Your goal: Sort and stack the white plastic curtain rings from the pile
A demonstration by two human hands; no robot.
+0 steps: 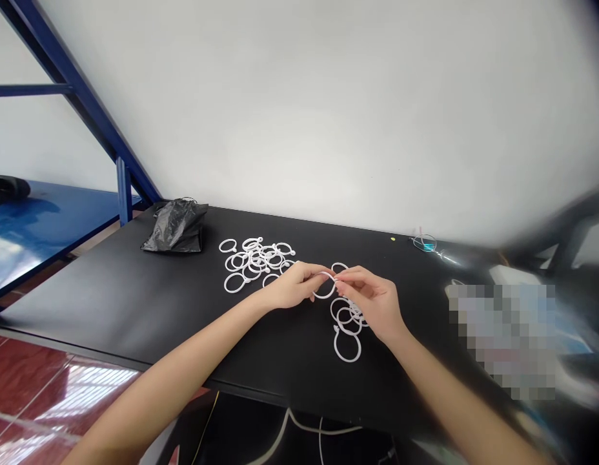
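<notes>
Between my two hands is a white curtain ring [323, 296], raised a little above the black tabletop. My left hand [295, 285] pinches its left side between thumb and fingers. On the other side, my right hand [372, 298] has its fingertips closed at the ring's small eyelet, which they partly hide. A heap of loose white rings [255, 258] lies left of my left hand. Several more white rings [348, 349] lie under and in front of my right hand, some of them covered by it.
A crumpled black plastic bag [178, 226] sits at the table's back left. Eyeglasses [425, 243] lie near the wall at the back right. A blurred, pixelated pile [503, 342] occupies the right side. Blue metal framing [86, 97] rises at left, and cables [280, 433] hang below the front edge.
</notes>
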